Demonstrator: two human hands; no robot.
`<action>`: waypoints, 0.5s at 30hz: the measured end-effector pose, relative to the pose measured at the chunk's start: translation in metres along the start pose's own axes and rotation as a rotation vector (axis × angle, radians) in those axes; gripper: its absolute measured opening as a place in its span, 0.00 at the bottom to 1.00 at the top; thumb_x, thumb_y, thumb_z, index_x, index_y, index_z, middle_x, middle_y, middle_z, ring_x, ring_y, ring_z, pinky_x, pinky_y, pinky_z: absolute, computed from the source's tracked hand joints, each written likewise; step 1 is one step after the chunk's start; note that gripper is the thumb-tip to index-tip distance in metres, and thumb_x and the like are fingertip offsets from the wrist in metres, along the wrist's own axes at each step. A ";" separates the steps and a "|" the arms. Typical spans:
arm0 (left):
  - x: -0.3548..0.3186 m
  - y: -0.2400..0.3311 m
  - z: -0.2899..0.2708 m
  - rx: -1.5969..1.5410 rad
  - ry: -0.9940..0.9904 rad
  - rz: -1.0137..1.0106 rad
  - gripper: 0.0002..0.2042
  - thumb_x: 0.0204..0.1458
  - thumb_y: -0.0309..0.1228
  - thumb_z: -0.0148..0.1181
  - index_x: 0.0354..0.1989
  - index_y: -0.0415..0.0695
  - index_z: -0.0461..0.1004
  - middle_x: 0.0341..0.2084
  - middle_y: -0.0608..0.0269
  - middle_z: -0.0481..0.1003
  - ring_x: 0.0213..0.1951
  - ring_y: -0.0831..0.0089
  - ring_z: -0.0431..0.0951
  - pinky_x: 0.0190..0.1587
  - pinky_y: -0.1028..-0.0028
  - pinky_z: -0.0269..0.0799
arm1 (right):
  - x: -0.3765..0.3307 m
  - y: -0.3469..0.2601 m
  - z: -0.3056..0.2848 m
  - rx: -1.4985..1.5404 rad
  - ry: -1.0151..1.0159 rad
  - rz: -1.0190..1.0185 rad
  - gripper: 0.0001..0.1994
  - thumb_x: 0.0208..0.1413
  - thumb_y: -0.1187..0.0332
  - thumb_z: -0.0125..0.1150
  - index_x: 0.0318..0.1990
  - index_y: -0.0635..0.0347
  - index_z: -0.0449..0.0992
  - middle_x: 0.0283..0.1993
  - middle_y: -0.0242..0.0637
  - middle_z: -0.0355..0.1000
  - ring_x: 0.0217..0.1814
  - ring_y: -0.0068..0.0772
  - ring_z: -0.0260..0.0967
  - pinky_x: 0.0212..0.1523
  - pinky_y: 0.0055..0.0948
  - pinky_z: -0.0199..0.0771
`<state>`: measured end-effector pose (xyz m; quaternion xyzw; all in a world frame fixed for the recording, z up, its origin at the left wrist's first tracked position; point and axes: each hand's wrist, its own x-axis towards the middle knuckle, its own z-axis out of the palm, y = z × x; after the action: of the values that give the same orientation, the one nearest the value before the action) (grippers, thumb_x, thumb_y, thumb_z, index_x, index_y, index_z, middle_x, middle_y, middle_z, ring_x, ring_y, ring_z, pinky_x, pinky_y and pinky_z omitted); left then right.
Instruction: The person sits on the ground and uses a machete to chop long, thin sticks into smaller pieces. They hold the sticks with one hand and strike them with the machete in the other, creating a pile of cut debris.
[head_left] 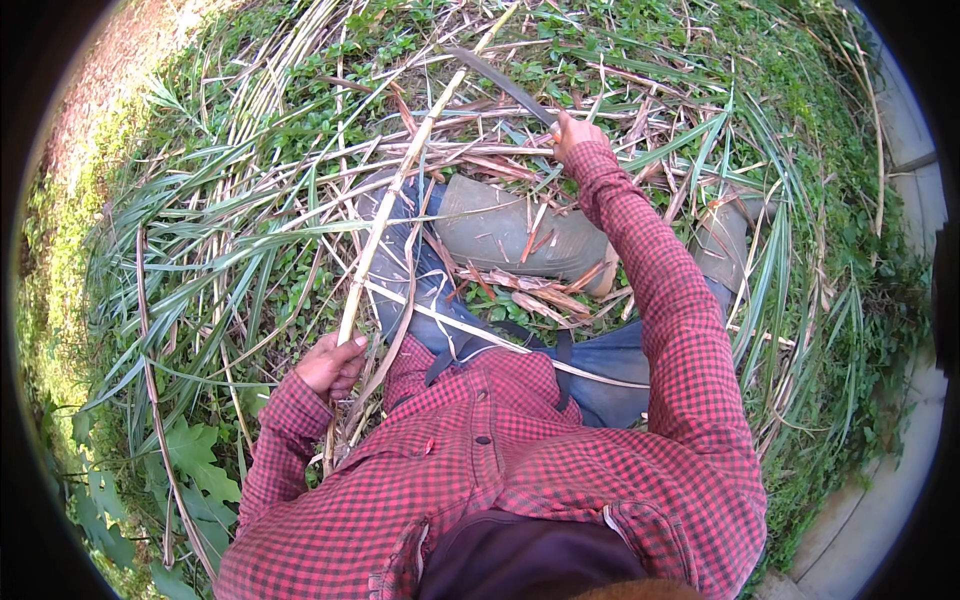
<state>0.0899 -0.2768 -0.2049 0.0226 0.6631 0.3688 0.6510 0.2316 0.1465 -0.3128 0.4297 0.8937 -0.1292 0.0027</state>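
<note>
My left hand (333, 366) is closed around the lower end of a long, pale yellow cane stalk (395, 185). The stalk slants up and away across my thigh, its far end near the top of the view. In my right hand (577, 134), farther out, is the handle of a long knife (505, 85) with a narrow, slightly curved dark blade. The blade points left, and its tip reaches the upper part of the stalk; whether it touches cannot be made out. Dry peeled strips (405, 315) hang beside the stalk, and a pale strip (500, 342) lies across my lap.
My bent legs wear blue trousers and green rubber boots (520, 230). Brown husk scraps (545, 290) lie between them. Long green leaves (215, 255) and several cut stalks (270, 80) spread over the grass on the left. A pale concrete edge (915, 200) curves along the right.
</note>
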 end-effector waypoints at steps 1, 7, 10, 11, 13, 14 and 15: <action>0.002 -0.001 -0.004 -0.001 0.025 0.041 0.08 0.55 0.35 0.47 0.27 0.48 0.60 0.08 0.77 0.51 0.08 0.86 0.46 0.09 0.81 0.40 | 0.011 -0.009 -0.005 0.049 0.032 0.126 0.13 0.54 0.61 0.48 0.44 0.55 0.66 0.36 0.46 0.72 0.41 0.44 0.70 0.38 0.42 0.70; 0.012 -0.001 -0.001 0.058 0.207 0.194 0.08 0.56 0.35 0.45 0.30 0.45 0.62 0.09 0.79 0.52 0.08 0.87 0.47 0.09 0.82 0.41 | -0.081 -0.047 -0.021 -0.079 -0.131 -0.566 0.12 0.47 0.66 0.53 0.40 0.56 0.64 0.36 0.45 0.70 0.37 0.48 0.70 0.35 0.44 0.70; 0.009 -0.005 0.005 0.138 0.177 0.194 0.08 0.56 0.34 0.45 0.31 0.43 0.63 0.10 0.77 0.55 0.09 0.87 0.51 0.10 0.83 0.45 | -0.072 -0.043 0.013 0.003 -0.065 -0.395 0.12 0.47 0.66 0.53 0.39 0.56 0.65 0.33 0.46 0.71 0.35 0.49 0.71 0.34 0.43 0.71; 0.015 -0.008 0.002 0.223 0.207 0.284 0.07 0.56 0.34 0.45 0.32 0.43 0.63 0.10 0.77 0.55 0.09 0.87 0.51 0.10 0.83 0.45 | -0.059 -0.038 0.016 0.021 -0.098 -0.239 0.12 0.47 0.66 0.53 0.39 0.56 0.65 0.32 0.45 0.72 0.35 0.49 0.71 0.34 0.43 0.71; 0.029 -0.020 -0.006 0.383 0.274 0.458 0.08 0.55 0.33 0.45 0.34 0.42 0.64 0.12 0.76 0.57 0.09 0.87 0.52 0.10 0.83 0.46 | -0.048 -0.035 0.011 0.027 0.030 -0.237 0.09 0.51 0.66 0.51 0.38 0.59 0.65 0.29 0.48 0.72 0.35 0.48 0.71 0.34 0.43 0.71; 0.025 -0.016 -0.004 0.377 0.263 0.406 0.08 0.54 0.32 0.46 0.37 0.39 0.64 0.14 0.74 0.59 0.12 0.85 0.56 0.13 0.83 0.51 | -0.057 -0.048 -0.001 -0.018 -0.009 -0.269 0.09 0.51 0.66 0.51 0.38 0.59 0.64 0.30 0.48 0.71 0.35 0.48 0.71 0.33 0.42 0.71; 0.023 -0.008 -0.001 0.324 0.252 0.368 0.08 0.54 0.31 0.46 0.37 0.39 0.64 0.14 0.74 0.59 0.13 0.85 0.56 0.15 0.82 0.52 | -0.066 -0.058 -0.012 -0.072 -0.031 -0.301 0.10 0.52 0.66 0.50 0.38 0.59 0.64 0.31 0.49 0.71 0.35 0.47 0.71 0.33 0.42 0.71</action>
<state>0.0888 -0.2717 -0.2288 0.2003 0.7740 0.3700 0.4733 0.2296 0.0641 -0.2806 0.2886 0.9519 -0.1025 0.0126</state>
